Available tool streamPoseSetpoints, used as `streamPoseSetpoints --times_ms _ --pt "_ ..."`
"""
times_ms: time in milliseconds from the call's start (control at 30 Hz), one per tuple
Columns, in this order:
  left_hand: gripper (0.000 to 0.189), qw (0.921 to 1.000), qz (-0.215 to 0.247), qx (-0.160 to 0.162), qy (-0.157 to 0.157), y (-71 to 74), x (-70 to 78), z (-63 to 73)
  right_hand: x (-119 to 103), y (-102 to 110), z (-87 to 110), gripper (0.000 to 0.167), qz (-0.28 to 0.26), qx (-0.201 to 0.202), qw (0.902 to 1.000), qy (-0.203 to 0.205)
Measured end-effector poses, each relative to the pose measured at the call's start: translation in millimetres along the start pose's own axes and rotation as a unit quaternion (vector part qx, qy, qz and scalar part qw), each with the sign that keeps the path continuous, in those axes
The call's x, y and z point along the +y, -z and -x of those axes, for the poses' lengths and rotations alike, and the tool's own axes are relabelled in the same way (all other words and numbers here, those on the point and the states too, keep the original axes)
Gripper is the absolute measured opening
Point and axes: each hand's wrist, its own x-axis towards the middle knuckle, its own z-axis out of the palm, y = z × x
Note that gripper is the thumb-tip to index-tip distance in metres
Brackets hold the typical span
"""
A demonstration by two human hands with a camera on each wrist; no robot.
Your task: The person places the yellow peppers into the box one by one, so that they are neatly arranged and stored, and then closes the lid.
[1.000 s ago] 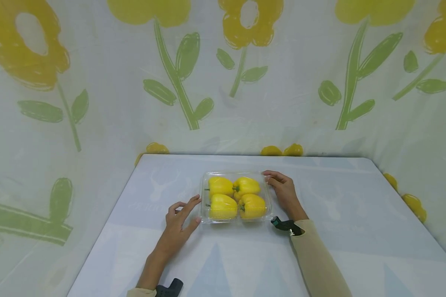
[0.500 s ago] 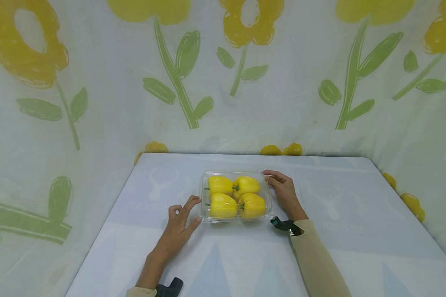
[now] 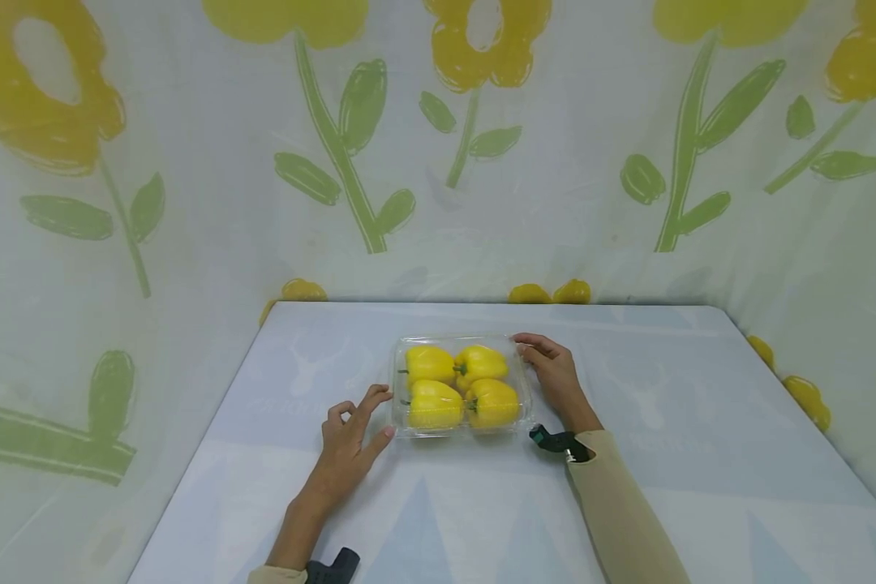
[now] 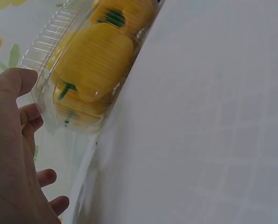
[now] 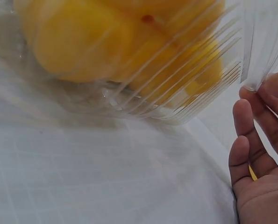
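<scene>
A clear plastic box with ribbed sides sits on the table, several yellow bell peppers inside it. My left hand is at its left side; the thumb is by the near left corner and the index finger by the left edge, spread apart. In the left wrist view the thumb and index fingertip touch the rim, while the other fingers hang free. At the far right corner, my right hand pinches the rim between thumb and index finger, as the right wrist view shows; its remaining fingers stay off the box.
The box stands toward the far part of a pale patterned table. Behind and beside the table hang white curtains printed with yellow flowers and green leaves. A dark strap device is on the right wrist, another on the left.
The index finger of my left hand has bent slightly beside the box. My right hand keeps its pinch on the rim, and the head view has shifted a little.
</scene>
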Motion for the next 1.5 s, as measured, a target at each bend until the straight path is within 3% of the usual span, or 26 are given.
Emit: streamPoseSetpoints --times_ms 333,567,700,1100,1500 --pt "0.053 0.9999 0.01 -0.002 -0.007 -4.8 0.2 1.9 2.0 5.7 12.9 0.036 0.028 -0.007 0.9995 -0.016" --pt "0.053 0.9993 0.021 -0.018 0.026 -5.1 -0.5 5.0 4.8 7.5 30.8 0.045 0.039 -0.026 0.9985 -0.026" --pt "0.057 0.9989 0.033 -0.02 0.025 -2.8 -0.1 4.5 3.1 7.0 39.5 0.05 0.048 -0.028 0.998 -0.031" --pt "0.061 0.999 0.026 -0.024 0.029 -1.4 -1.0 3.4 -0.2 9.7 71.8 0.044 0.046 -0.028 0.9973 -0.049" --pt "0.057 0.9994 0.029 -0.015 0.009 -1.8 -1.4 0.8 -1.2 12.7 86.6 0.04 0.035 -0.028 0.997 -0.063"
